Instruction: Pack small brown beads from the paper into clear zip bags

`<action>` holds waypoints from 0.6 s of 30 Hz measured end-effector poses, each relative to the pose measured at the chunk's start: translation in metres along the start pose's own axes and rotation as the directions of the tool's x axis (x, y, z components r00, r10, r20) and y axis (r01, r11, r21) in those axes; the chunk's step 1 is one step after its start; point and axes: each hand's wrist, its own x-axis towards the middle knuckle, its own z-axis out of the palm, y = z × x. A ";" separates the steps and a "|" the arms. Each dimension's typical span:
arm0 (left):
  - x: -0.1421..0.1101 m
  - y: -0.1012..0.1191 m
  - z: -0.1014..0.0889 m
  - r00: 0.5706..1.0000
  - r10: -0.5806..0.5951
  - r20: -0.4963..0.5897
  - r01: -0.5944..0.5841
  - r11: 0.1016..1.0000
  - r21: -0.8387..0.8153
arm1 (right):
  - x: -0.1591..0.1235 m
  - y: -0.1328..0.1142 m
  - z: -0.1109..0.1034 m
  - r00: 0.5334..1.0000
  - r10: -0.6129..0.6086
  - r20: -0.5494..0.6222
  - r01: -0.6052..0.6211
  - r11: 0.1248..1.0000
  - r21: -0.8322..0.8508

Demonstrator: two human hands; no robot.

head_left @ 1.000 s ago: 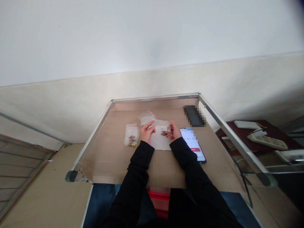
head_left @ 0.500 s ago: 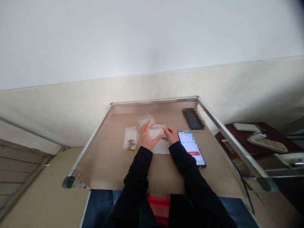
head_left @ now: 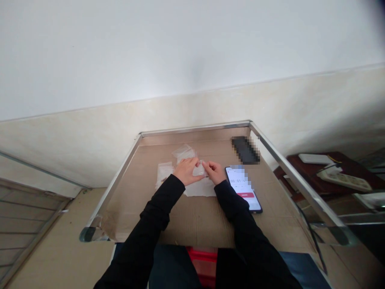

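Note:
Between my two hands is a small clear plastic zip bag (head_left: 198,171), raised above a white sheet of paper (head_left: 200,189). My left hand (head_left: 187,170) is closed on the bag's left side, thumb below and fingers above. The fingertips of my right hand (head_left: 214,172) pinch its upper right edge. Whether anything lies inside this bag cannot be made out. Just left of my left hand lies another clear bag (head_left: 164,169), its lower part covered by my sleeve. More flat clear bags (head_left: 183,152) lie fanned behind my left hand.
A phone (head_left: 245,190) showing a timer lies right of my right hand. Beyond it is a dark, pixelated object (head_left: 245,150). The cardboard-covered table (head_left: 135,200) has a raised metal rail (head_left: 195,127) at the back and sides. A power strip (head_left: 345,179) rests on furniture to the right.
My left hand has moved right from an open pose and closed on the clear bag, which is now raised between both hands. My left sleeve now covers the small parts in the other bag.

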 end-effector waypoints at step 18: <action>0.071 -0.139 0.042 0.907 -0.411 0.091 0.418 0.904 -0.084 | -0.006 0.009 -0.005 0.992 -0.106 -0.069 -0.013 0.458 -0.889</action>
